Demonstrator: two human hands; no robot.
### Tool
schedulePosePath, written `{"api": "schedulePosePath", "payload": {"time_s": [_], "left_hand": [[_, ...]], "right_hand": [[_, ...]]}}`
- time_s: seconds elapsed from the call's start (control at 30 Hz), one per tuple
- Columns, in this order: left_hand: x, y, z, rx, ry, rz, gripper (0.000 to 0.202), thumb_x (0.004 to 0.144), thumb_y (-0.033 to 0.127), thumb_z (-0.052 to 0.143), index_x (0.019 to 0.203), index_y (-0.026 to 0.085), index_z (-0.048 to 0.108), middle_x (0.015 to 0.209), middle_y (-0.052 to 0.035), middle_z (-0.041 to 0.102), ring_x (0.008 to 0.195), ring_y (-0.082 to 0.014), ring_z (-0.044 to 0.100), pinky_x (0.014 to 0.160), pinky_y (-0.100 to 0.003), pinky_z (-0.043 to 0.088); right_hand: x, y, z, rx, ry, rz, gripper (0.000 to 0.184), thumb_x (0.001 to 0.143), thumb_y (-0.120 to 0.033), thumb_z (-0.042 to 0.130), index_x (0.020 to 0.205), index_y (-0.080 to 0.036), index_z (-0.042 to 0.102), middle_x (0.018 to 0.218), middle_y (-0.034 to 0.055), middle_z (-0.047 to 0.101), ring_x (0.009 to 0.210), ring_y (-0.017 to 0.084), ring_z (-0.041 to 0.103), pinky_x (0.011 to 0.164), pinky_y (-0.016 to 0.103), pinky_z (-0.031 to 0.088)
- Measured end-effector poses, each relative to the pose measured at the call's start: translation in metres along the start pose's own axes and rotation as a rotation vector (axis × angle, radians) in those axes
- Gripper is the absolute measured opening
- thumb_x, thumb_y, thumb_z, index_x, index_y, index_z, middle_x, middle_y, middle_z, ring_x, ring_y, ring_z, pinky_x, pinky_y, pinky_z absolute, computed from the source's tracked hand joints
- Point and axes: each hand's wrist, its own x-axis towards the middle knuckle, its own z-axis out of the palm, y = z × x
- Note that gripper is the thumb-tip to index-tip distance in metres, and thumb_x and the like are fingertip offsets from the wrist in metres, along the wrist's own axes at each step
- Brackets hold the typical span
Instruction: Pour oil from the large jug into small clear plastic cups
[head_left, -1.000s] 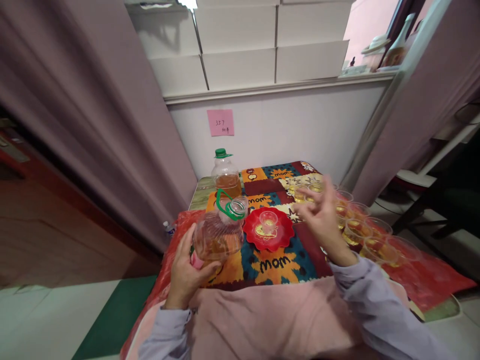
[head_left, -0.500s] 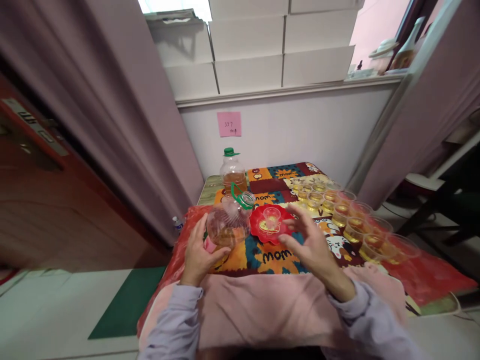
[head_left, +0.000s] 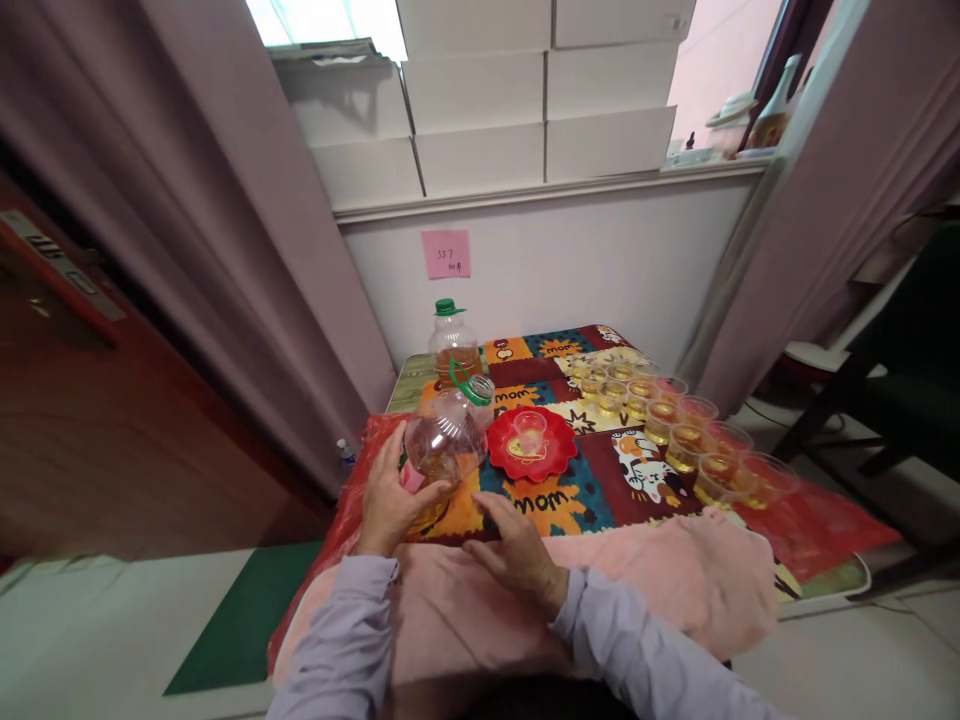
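The uncapped bottle (head_left: 450,430) is held near the left of the table (head_left: 411,380) by the left hand (head_left: 394,498), curled around its lower side, with the mouth leaned toward the red dish (head_left: 553,462) and its small cup (head_left: 530,430). The right hand (head_left: 517,555) is empty, fingers loosely parted, near the bottle's base; whether that base is supported cannot be told. A spill onto the patterned cloth (head_left: 600,470) could be caused by a slip, since the smooth wall is gripped from one side only. The small cup could be toppled if bumped by the mouth.
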Motion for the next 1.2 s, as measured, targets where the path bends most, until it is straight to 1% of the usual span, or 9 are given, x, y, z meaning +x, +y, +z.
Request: {"api": "schedulePosePath", "payload": {"time_s": [0.1,0.2,0.4,0.53,0.73,0.8,0.93,1.03,1.2], "left_hand": [[0.0,0.001,0.001,0.019,-0.003,0.01,0.107,0.073,0.051,0.089,0.164,0.021,0.041,0.168,-0.0194,0.049,0.157,-0.0382,0.046,0.13,-0.058,0.035],[0.001,0.001,0.001,0.017,-0.013,0.008,0.106,0.075,0.051,0.087,0.165,0.02,0.041,0.168,-0.0196,0.049,0.157,-0.0378,0.045,0.131,-0.058,0.034],[0.009,-0.003,0.001,0.05,-0.052,-0.079,0.118,0.074,0.056,0.085,0.17,0.014,0.03,0.171,-0.026,0.042,0.158,-0.0423,0.043,0.128,-0.062,0.036],[0.013,-0.003,0.006,0.068,-0.059,-0.066,0.114,0.072,0.056,0.086,0.166,0.013,0.038,0.167,-0.0262,0.047,0.156,-0.0432,0.045,0.128,-0.062,0.037],[0.01,0.003,0.012,0.111,-0.06,-0.02,0.109,0.071,0.055,0.088,0.162,0.014,0.044,0.165,-0.0244,0.051,0.154,-0.0425,0.049,0.128,-0.061,0.037],[0.009,0.005,0.012,0.119,-0.067,-0.015,0.11,0.069,0.055,0.09,0.161,0.015,0.045,0.164,-0.0243,0.052,0.153,-0.043,0.05,0.127,-0.062,0.038],[0.008,0.009,0.011,0.11,-0.061,-0.016,0.11,0.069,0.056,0.09,0.161,0.015,0.045,0.164,-0.0242,0.052,0.153,-0.0427,0.05,0.127,-0.061,0.038],[0.005,0.01,0.009,0.092,-0.061,-0.033,0.111,0.068,0.056,0.09,0.161,0.014,0.045,0.165,-0.0244,0.051,0.154,-0.043,0.049,0.127,-0.062,0.038],[0.0,0.011,0.006,0.083,-0.047,-0.039,0.113,0.068,0.059,0.09,0.162,0.017,0.043,0.166,-0.0229,0.05,0.154,-0.042,0.048,0.127,-0.061,0.037]], "right_hand": [[0.001,0.004,-0.002,-0.055,-0.034,0.013,0.038,0.088,-0.022,0.074,0.125,-0.02,0.074,0.108,0.0122,0.08,0.101,0.028,0.078,0.093,0.043,0.064],[0.003,0.006,-0.001,-0.08,-0.02,0.048,0.02,0.089,-0.021,0.073,0.108,-0.02,0.079,0.083,0.0059,0.078,0.079,0.023,0.075,0.078,0.035,0.062],[0.005,0.003,0.0,-0.044,0.009,0.073,0.008,0.089,-0.022,0.074,0.093,-0.026,0.081,0.082,0.003,0.08,0.074,0.02,0.075,0.071,0.03,0.058],[0.004,0.003,-0.002,-0.042,0.01,0.069,0.008,0.09,-0.022,0.073,0.09,-0.025,0.081,0.08,0.0034,0.08,0.075,0.021,0.076,0.072,0.03,0.057],[0.0,0.006,-0.004,0.012,0.015,0.07,0.013,0.096,-0.029,0.068,0.093,-0.025,0.08,0.086,0.0059,0.082,0.079,0.022,0.077,0.073,0.032,0.059],[-0.001,0.007,-0.003,0.049,0.027,0.088,0.014,0.097,-0.031,0.068,0.1,-0.024,0.079,0.088,0.0067,0.081,0.077,0.022,0.077,0.072,0.032,0.06],[-0.004,0.007,-0.002,0.209,0.076,0.169,0.039,0.095,-0.036,0.07,0.131,-0.022,0.067,0.093,0.0063,0.08,0.073,0.021,0.078,0.068,0.032,0.063],[-0.005,0.007,-0.003,0.268,0.137,0.203,0.052,0.094,-0.041,0.072,0.14,-0.022,0.056,0.096,0.0068,0.079,0.076,0.021,0.078,0.07,0.033,0.065],[-0.004,0.009,-0.005,0.276,0.209,0.182,0.07,0.092,-0.051,0.076,0.149,-0.024,0.046,0.122,0.0145,0.075,0.101,0.027,0.078,0.088,0.045,0.068]]}}
